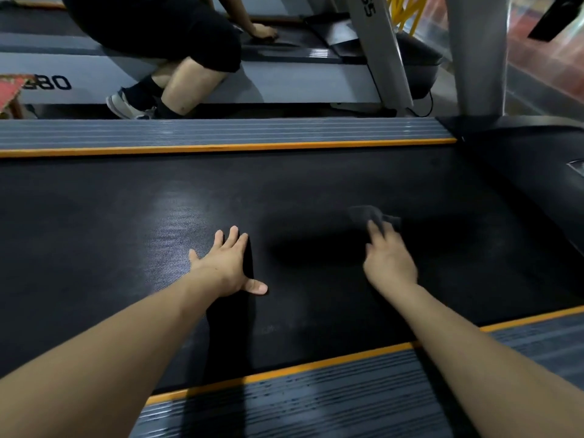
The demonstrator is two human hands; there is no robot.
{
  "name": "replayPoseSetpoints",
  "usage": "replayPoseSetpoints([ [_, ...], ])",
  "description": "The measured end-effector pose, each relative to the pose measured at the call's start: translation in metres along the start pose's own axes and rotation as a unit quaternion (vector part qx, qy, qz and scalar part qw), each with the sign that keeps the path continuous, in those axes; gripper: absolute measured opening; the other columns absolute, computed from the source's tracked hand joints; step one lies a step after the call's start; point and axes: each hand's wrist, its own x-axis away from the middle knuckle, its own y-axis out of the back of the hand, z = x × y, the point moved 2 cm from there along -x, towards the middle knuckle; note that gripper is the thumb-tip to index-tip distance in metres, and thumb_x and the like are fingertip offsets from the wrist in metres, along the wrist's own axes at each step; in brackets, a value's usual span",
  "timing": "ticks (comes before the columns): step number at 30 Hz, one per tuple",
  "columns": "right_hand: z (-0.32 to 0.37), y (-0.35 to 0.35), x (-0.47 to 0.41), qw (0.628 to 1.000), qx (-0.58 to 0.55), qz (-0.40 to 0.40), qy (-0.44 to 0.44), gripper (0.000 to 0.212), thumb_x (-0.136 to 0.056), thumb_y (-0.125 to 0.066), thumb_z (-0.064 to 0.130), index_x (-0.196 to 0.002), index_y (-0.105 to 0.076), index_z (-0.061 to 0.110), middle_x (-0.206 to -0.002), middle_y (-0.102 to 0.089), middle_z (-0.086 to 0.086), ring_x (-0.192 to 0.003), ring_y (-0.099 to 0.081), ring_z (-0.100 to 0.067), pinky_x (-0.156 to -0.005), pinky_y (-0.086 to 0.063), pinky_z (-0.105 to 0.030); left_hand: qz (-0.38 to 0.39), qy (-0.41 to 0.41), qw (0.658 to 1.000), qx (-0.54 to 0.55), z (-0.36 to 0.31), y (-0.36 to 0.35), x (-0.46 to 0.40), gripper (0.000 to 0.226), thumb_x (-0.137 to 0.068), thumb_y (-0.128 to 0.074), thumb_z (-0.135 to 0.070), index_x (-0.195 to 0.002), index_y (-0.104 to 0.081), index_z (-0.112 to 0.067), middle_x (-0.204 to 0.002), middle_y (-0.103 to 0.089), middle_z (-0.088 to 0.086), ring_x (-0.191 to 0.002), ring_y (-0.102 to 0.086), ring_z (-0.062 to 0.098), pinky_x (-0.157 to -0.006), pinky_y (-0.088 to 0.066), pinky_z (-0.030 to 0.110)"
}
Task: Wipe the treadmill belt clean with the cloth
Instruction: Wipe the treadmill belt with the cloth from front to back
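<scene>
While two bare forearms reach in from the bottom edge of the frame across the ribbed grey side rail (316,403) with its orange trim, the wiping is under way but, by the look of things, far from finished. At centre frame the left hand (229,263) lies flat on the treadmill belt (110,232), fingers straight and spread, thumb out to the side, holding nothing; it appears to brace the person. To the right of centre the right hand (390,257) presses a dark cloth (368,214) against the belt, its fingers extended over the near part of the fabric, which pokes out beyond the fingertips; whether the thumb is tucked round the cloth cannot be told, so the grip is best read as a flat press. The cloth sits in the right half of the belt, near the black motor cover (521,165) at the right of the frame. A pale sheen shows on the belt just above the left hand; whether it is moisture or reflected light is unclear. No obvious dirt can be made out, so how much is clean is a guess; the whole left stretch lies well apart from the cloth. Beyond the far rail (221,131), in the upper left, another person (158,33) crouches at a second treadmill (300,80).
</scene>
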Motion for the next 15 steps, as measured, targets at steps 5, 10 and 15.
replayPoseSetpoints([
  [5, 0.058, -0.002, 0.018, 0.999, -0.010, -0.024, -0.042, 0.057, -0.091, -0.051, 0.028, -0.147, -0.041, 0.021, -0.153, -0.036, -0.007, -0.133, -0.038, -0.032, -0.104, -0.040, -0.044, -0.003, 0.004, 1.000, -0.008, -0.005, 0.001, -0.001, 0.136, -0.061, -0.083, -0.071, -0.161, 0.000, -0.029, -0.168, 0.017, -0.011, -0.155, 0.019, 0.021, -0.113, -0.006, 0.078],
  [10, 0.157, -0.027, 0.077, 0.976, -0.061, 0.014, 0.208, 0.064, -0.084, -0.059, 0.023, -0.146, -0.044, 0.021, -0.151, -0.041, -0.009, -0.133, -0.042, -0.033, -0.107, -0.041, -0.043, -0.023, -0.007, 1.000, -0.001, -0.002, -0.001, 0.001, 0.131, -0.063, -0.082, -0.071, -0.160, -0.003, -0.030, -0.169, 0.016, -0.010, -0.155, 0.017, 0.021, -0.114, -0.007, 0.078],
  [15, 0.074, -0.018, 0.047, 0.978, -0.048, 0.009, 0.204, 0.054, -0.094, -0.053, 0.023, -0.147, -0.042, 0.025, -0.154, -0.039, -0.009, -0.139, -0.040, -0.030, -0.117, -0.031, -0.038, -0.059, -0.015, 0.998, -0.009, 0.000, -0.010, 0.014, 0.113, -0.074, -0.071, -0.074, -0.160, -0.013, -0.030, -0.170, 0.007, -0.006, -0.157, 0.009, 0.022, -0.119, -0.013, 0.068],
])
